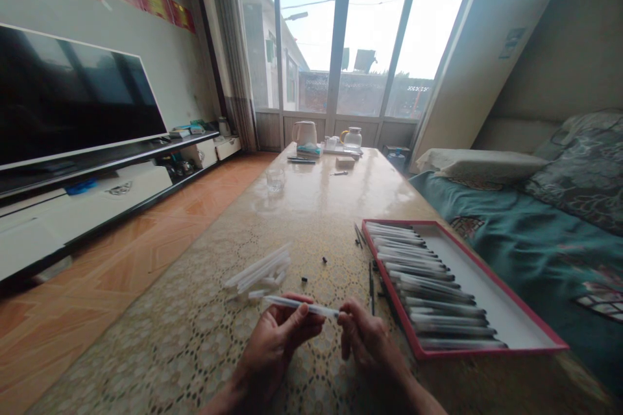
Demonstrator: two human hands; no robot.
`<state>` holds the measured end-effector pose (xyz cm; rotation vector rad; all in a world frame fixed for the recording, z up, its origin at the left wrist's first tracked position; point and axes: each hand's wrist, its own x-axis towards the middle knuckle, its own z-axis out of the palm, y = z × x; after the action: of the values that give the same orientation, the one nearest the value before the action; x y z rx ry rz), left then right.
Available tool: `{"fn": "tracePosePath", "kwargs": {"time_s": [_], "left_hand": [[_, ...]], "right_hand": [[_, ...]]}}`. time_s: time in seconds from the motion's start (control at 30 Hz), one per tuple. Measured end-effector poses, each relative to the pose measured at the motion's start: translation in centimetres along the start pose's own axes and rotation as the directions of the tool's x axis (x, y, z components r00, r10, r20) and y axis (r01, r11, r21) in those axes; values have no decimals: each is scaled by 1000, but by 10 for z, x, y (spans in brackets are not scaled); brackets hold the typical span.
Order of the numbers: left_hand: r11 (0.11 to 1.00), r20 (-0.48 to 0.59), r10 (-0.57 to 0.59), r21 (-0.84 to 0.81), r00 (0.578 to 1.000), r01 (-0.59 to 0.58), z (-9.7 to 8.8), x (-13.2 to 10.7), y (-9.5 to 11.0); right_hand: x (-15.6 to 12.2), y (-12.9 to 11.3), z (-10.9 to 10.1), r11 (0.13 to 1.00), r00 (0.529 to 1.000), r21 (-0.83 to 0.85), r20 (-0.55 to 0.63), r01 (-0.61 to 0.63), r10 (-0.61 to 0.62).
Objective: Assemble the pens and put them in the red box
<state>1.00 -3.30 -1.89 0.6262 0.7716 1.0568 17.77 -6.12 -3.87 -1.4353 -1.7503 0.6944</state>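
A slim white translucent pen (325, 311) lies nearly level across my fingers, above the table's near part. My left hand (275, 340) is closed round its middle, thumb on top. At the pen's right end, my right hand (367, 340) pinches the tip; whatever small part sits between those fingers is hidden. Just beyond my left hand is a loose pile of clear white pen barrels (265, 269) with shorter white caps (279, 272) beside it. Two small black plugs (304, 279) lie farther forward. To the right, a red-rimmed box (406, 331) holds a row of several pens (428, 279).
Thin dark refills (371, 288) lie along the box's left side. A drinking glass (275, 180) stands farther up the patterned table (195, 311). At the far end are a kettle (305, 134), a glass jug (353, 138) and a small box (345, 161). A sofa (467, 198) borders the right.
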Motion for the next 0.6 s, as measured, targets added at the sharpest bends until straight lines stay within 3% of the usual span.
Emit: {"fn": "tracePosePath", "kwargs": {"time_s": [0.33, 0.6], "left_hand": [[1000, 3, -17, 18, 1000, 17, -1, 1, 1], [999, 29, -12, 36, 1000, 11, -5, 3, -4]], "right_hand": [[0, 1, -1, 1000, 999, -10, 37, 9, -8], [0, -1, 0, 996, 999, 82, 42, -18, 14]]}}
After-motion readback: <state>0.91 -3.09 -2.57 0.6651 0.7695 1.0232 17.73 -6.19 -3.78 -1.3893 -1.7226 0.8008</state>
